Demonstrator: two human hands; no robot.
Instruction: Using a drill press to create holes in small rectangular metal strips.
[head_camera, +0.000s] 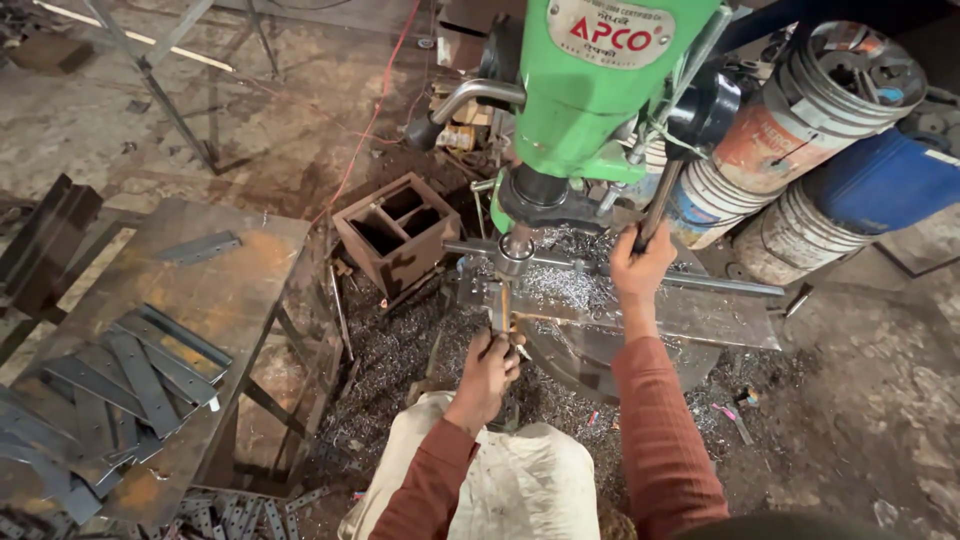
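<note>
A green drill press (590, 90) stands in front of me, its chuck and bit (514, 262) lowered over a metal workpiece (497, 300) on the round table (580, 340). My left hand (490, 368) grips the near end of that workpiece, just below the bit. My right hand (642, 268) is closed on the black feed lever (660, 205) at the machine's right side. Bright metal shavings (560, 285) cover the table around the bit.
A rusty metal bench (200, 300) at left carries several flat grey steel strips (140, 375); more lie on the floor below. A brown compartmented box (398, 232) sits behind it. Stacked buckets (800, 120) and a blue drum (885, 180) stand at right. Swarf litters the floor.
</note>
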